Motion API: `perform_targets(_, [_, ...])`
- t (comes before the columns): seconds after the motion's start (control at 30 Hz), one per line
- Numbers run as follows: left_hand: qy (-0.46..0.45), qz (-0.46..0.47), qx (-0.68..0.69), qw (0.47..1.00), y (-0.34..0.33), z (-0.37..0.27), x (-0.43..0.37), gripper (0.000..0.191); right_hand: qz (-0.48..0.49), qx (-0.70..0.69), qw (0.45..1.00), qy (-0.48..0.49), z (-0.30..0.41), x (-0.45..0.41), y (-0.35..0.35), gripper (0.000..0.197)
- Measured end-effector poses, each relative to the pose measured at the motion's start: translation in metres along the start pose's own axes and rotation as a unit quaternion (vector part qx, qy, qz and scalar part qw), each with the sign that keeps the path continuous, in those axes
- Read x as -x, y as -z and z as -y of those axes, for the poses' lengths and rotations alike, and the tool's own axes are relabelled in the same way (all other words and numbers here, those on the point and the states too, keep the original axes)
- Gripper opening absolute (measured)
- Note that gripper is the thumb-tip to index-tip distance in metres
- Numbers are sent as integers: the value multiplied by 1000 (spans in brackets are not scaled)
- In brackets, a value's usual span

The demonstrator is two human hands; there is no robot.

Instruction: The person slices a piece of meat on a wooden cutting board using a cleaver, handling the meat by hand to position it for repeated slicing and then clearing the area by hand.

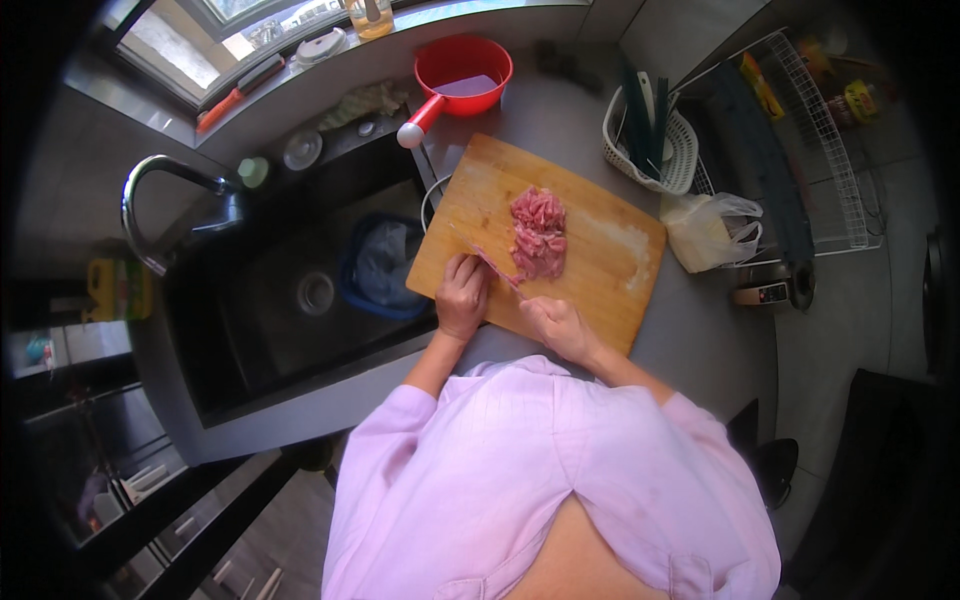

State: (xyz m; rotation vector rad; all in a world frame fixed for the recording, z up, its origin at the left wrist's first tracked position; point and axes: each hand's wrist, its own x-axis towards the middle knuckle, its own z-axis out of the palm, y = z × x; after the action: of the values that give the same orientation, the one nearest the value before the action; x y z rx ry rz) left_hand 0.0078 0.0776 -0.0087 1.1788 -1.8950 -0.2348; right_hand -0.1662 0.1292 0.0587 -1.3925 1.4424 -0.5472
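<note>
Curled beside a kitchen knife, my left hand (461,294) rests at the left part of a wooden cutting board (600,255). Its fingertips and whatever lies under them are hidden. My right hand (556,324) grips the handle of the knife (495,268), whose thin blade points away and to the left across the board. Pink shreds show along the blade. Just right of the blade is a pile of sliced raw meat (538,232), the cut pieces lying close together near the board's middle.
The board's left edge borders a dark sink (247,337) holding a blue basin (352,277), under a chrome faucet (139,187). Behind stands a red dipper (465,101). Rightward are a white utensil basket (682,157), a plastic bag (705,232) and a wire rack (832,150).
</note>
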Motion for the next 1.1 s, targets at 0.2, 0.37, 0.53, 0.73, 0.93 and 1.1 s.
perform_targets(0.2, [-5, -3, -23, 1000, -2, 2, 3, 17, 4, 24, 1000, 17, 6, -12, -9, 42])
perform_targets(0.37, [-4, -12, -22, 1000, -5, 4, 4, 17, -19, 80, 984, 160, 8, -67, -21, 37])
perform_targets(0.53, [-3, -14, -15, 1000, -3, 2, 0, 13, -19, 13, 984, 178, -7, -61, -12, 37])
perform_targets(0.73, [4, -23, -18, 1000, -3, -2, 0, 10, 16, -231, 964, -134, -12, -25, 20, 53])
perform_targets(0.93, [4, -23, -18, 1000, -4, 0, 0, 12, 32, -147, 988, -37, 5, -10, 10, 49])
perform_targets(1.1, [6, -14, -26, 1000, -5, 3, 3, 13, 23, -54, 998, 13, 5, -2, 2, 46])
